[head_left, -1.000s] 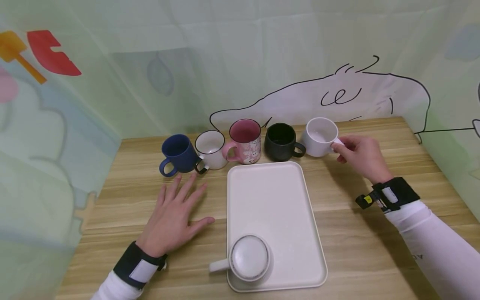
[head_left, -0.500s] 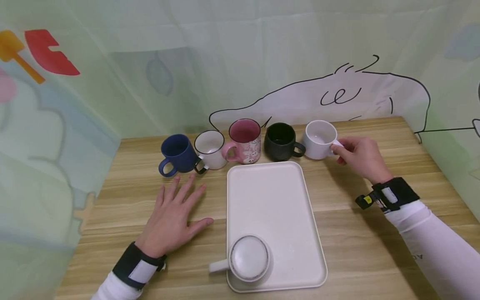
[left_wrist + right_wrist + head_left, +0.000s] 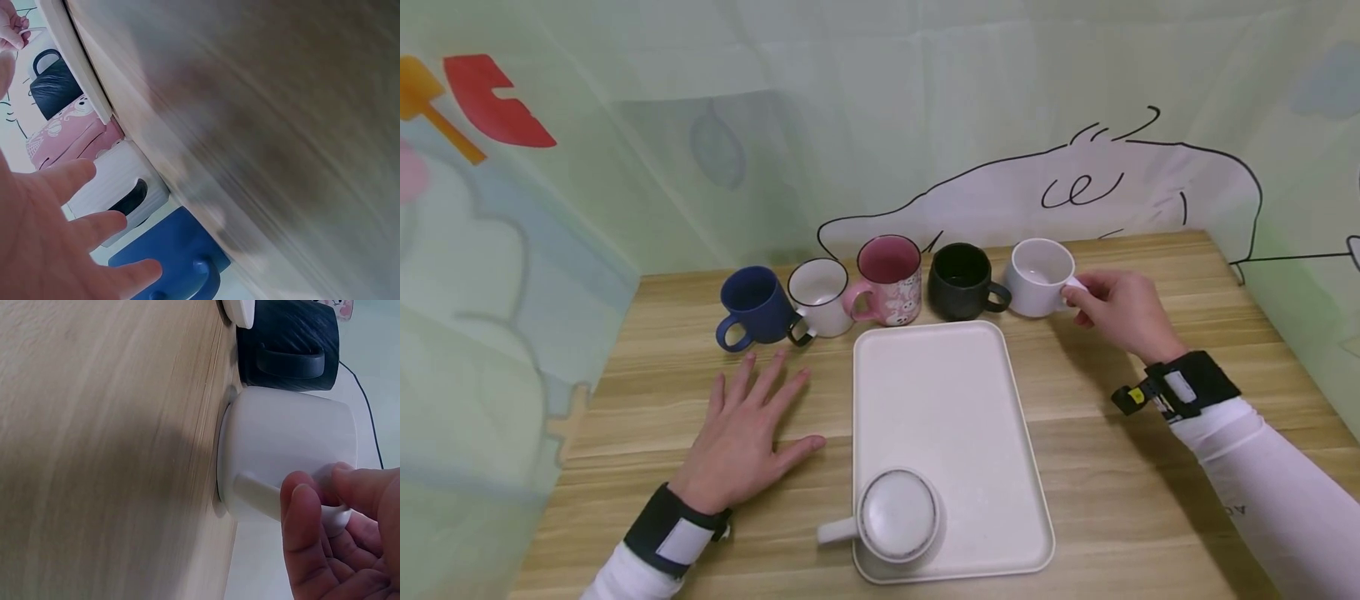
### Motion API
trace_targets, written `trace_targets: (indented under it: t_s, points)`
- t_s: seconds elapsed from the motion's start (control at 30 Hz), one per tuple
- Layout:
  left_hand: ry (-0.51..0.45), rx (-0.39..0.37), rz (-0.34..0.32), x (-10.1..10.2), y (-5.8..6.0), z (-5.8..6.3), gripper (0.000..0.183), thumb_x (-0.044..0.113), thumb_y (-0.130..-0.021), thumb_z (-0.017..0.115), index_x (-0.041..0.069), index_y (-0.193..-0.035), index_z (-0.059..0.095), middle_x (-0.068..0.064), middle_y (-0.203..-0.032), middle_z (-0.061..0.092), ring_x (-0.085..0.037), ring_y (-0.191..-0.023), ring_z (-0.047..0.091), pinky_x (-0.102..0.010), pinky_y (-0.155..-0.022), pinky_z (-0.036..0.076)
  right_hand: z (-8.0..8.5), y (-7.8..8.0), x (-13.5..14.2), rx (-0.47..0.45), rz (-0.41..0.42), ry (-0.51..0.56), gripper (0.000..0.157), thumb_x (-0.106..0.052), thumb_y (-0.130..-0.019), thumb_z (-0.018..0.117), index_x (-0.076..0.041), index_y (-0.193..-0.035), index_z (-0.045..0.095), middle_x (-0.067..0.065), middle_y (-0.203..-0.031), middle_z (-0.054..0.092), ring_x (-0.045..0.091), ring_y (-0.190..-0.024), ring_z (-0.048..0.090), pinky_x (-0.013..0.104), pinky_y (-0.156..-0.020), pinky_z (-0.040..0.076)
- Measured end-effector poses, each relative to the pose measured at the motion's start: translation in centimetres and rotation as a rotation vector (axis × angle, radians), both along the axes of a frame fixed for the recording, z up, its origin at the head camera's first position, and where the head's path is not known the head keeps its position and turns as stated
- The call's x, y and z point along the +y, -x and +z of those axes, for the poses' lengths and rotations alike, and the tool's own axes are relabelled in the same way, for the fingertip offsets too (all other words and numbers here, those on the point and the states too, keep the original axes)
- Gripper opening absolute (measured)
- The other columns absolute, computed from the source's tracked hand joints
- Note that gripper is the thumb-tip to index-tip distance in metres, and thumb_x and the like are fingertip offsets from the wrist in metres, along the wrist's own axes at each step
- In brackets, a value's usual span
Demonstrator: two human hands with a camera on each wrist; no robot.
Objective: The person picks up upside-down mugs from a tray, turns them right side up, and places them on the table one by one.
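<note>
At the right end of a row of mugs, my right hand (image 3: 1123,312) pinches the handle of a white mug (image 3: 1037,283). In the right wrist view that white mug (image 3: 287,437) stands upright on the table beside a black mug (image 3: 287,347). My left hand (image 3: 745,437) is spread with straight fingers, palm down, just in front of a blue mug (image 3: 756,312) and a white mug with a dark rim (image 3: 822,304). It holds nothing. In the left wrist view the blue mug (image 3: 165,250) is beyond the fingertips.
A pink patterned mug (image 3: 898,292) stands mid-row, left of the black mug (image 3: 958,287). In front lies a white tray (image 3: 947,408), with an upside-down white mug (image 3: 898,517) at its near left corner, handle over the edge. A printed cloth (image 3: 850,100) hangs behind the table.
The white mug in my right hand has come down slightly onto the table, still gripped by its handle. My left hand has barely moved.
</note>
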State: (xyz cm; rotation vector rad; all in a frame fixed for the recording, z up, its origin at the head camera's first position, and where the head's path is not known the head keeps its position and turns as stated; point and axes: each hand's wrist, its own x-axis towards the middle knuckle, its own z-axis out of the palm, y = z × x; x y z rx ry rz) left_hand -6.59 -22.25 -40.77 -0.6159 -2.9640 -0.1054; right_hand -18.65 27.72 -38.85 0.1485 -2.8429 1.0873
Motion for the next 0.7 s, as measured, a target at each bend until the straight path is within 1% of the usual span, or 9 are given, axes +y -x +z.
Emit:
trace_targets:
  t_s: [0.23,0.4,0.57,0.7]
  points:
    - [0.001,-0.012,0.006,0.05,-0.04,0.08,0.089,0.082,-0.086,0.042,0.025,-0.155,0.041,-0.008,-0.165,0.018,-0.047,-0.145,0.016,-0.074,-0.106,0.012,0.25,-0.09,0.02,-0.010,-0.003,-0.005,0.040,-0.041,-0.096,0.064,-0.005,-0.111,0.071,0.009,-0.081,0.070,0.021,-0.068,0.064,0.030,-0.053,0.047]
    - [0.000,-0.016,0.011,-0.02,-0.01,0.16,0.090,0.083,-0.085,0.041,0.025,-0.154,0.041,-0.009,-0.164,0.019,-0.048,-0.145,0.016,-0.074,-0.106,0.012,0.27,-0.15,0.01,-0.006,-0.007,0.002,0.037,-0.038,-0.096,0.065,-0.005,-0.109,0.070,0.011,-0.082,0.070,0.021,-0.067,0.065,0.029,-0.053,0.048]
    - [-0.002,-0.033,0.017,0.04,-0.04,0.38,0.089,0.083,-0.086,0.039,0.026,-0.154,0.041,-0.009,-0.164,0.020,-0.048,-0.145,0.016,-0.075,-0.106,0.011,0.34,-0.24,0.06,-0.017,-0.007,-0.005,0.037,-0.037,-0.096,0.066,-0.005,-0.114,0.068,0.014,-0.092,0.070,0.022,-0.069,0.067,0.029,-0.054,0.051]
    - [-0.007,-0.051,0.012,0.23,-0.15,0.84,0.090,0.083,-0.087,0.038,0.025,-0.155,0.039,-0.010,-0.164,0.019,-0.048,-0.146,0.013,-0.074,-0.107,0.009,0.65,-0.52,0.23,-0.003,-0.009,-0.036,0.046,-0.041,-0.095,0.066,-0.004,-0.122,0.065,0.015,-0.101,0.068,0.024,-0.071,0.068,0.031,-0.055,0.053]
